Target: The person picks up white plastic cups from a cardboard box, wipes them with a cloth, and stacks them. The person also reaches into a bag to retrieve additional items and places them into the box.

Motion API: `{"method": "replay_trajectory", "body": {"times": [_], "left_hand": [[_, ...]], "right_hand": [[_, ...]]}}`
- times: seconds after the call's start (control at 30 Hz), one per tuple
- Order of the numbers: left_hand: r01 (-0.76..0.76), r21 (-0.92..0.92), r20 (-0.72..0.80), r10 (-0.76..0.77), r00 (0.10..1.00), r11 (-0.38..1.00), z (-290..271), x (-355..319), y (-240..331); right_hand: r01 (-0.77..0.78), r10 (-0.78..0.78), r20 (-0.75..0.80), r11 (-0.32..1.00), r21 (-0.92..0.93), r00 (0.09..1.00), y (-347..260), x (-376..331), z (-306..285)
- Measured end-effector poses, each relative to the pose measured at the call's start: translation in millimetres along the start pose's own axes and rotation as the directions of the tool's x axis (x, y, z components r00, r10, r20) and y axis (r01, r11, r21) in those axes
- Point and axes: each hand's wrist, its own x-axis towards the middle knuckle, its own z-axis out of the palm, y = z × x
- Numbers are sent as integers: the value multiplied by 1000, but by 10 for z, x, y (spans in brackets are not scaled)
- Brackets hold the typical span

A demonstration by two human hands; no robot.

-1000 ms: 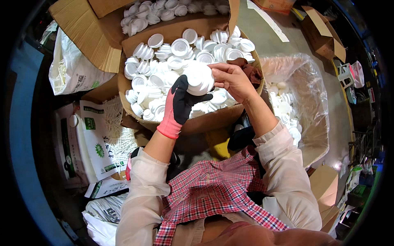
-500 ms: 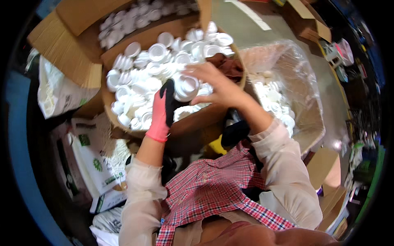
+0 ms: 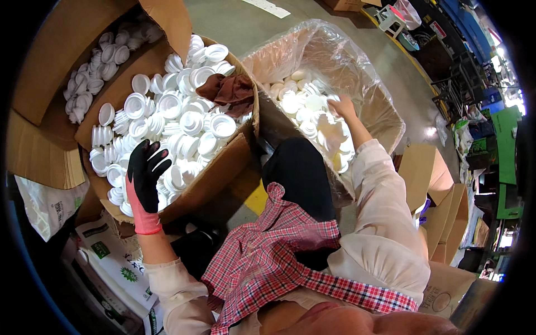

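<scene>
My left hand [image 3: 146, 180], in a pink glove with black fingers and palm, is held over the near left part of a large cardboard carton [image 3: 206, 170]. Its fingers are spread and hold nothing. Round white plastic lids [image 3: 170, 105] fill this carton, some in short stacks. My bare right hand [image 3: 343, 107] reaches into a box lined with clear plastic [image 3: 377, 106], just at the edge of a heap of white lids [image 3: 304, 109]. Its fingers look stretched out, their tips partly lost against the white. Some lids beneath it are blurred.
A brown cloth [image 3: 228, 94] lies on the lids at the carton's right. Behind, another carton compartment holds more white pieces [image 3: 92, 81]. White printed sacks [image 3: 114, 259] lie at lower left. Open cardboard boxes [image 3: 427, 173] stand at right, and a small stool [image 3: 391, 21] stands far off.
My hands were together at a white stack above the carton. They have parted: my left has moved left and opened, my right has gone into the plastic-lined box. The view has turned right.
</scene>
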Motion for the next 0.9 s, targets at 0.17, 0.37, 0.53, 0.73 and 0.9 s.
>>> {"method": "replay_trajectory", "body": {"times": [0.17,0.37,0.53,0.73,0.9], "left_hand": [[51,96,-56,-46,997,994,-107,13,16],[-94,29,-204,98,974,995,-546,-39,120],[-442,-64,-542,341,768,895,-947,-70,445],[-616,-59,-675,424,604,785,-1248,-272,505],[-620,-121,-705,373,603,775,-1338,-301,538]], "right_hand": [[-270,267,-44,957,-107,963,601,-21,447],[-77,58,-76,959,-272,995,386,260,508],[525,-530,5,842,124,848,-1560,-190,297],[821,-951,236,294,490,199,-4040,-1964,776],[858,-973,-36,-217,466,-227,-5012,-2974,1929]]}}
